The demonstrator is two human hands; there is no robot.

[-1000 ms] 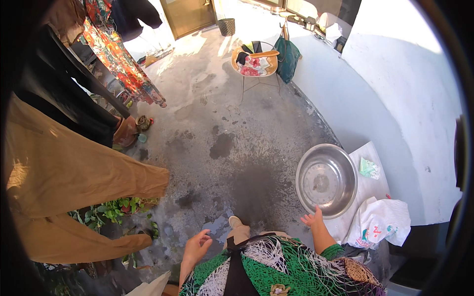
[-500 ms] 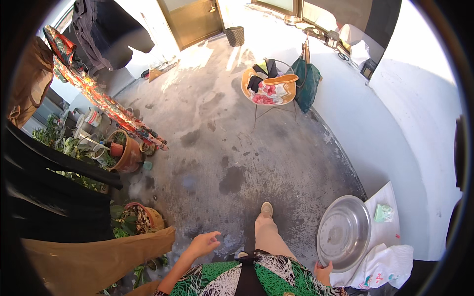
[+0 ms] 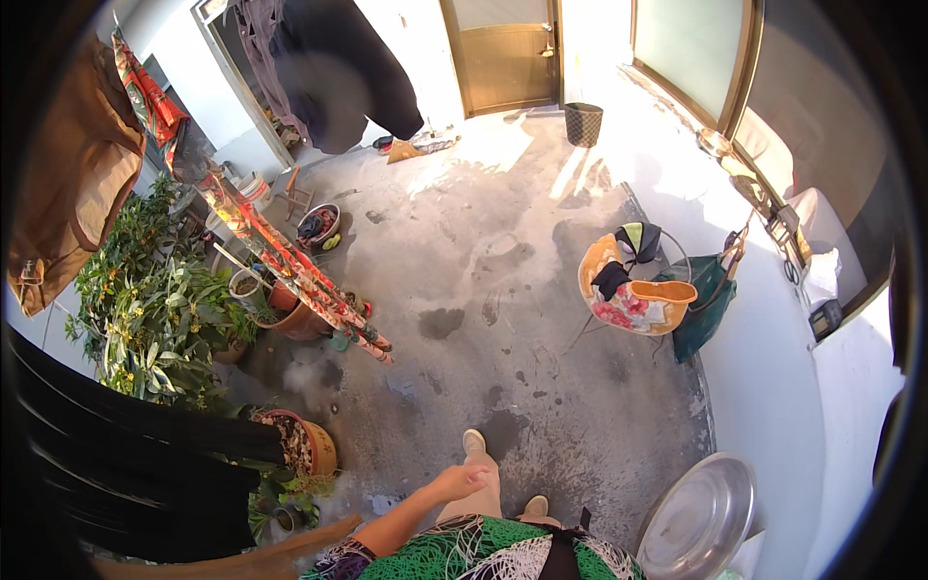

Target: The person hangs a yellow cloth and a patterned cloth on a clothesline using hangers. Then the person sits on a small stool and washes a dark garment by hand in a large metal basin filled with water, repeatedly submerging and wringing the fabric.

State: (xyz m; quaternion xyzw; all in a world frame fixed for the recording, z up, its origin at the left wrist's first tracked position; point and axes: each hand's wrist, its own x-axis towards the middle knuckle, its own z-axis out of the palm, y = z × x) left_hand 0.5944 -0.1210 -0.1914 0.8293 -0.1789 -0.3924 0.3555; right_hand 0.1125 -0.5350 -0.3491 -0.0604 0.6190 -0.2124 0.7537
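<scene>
My left hand (image 3: 462,481), loosely curled: whether spread or closed, I cannot tell; right hand out of view. The damp-looking floor patch (image 3: 505,431) could make my shoe (image 3: 474,443) slip.

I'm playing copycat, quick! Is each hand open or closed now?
Left hand: nothing seen in it; open or closed can't be told.
Right hand: out of view, can't tell.

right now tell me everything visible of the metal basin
The metal basin looks round and shiny silver, with a broad rim and sloping sides. It lies at the picture's lower right, near the white wall, partly cut off by the lower edge. No hand shows touching it; its support is unclear.
</scene>
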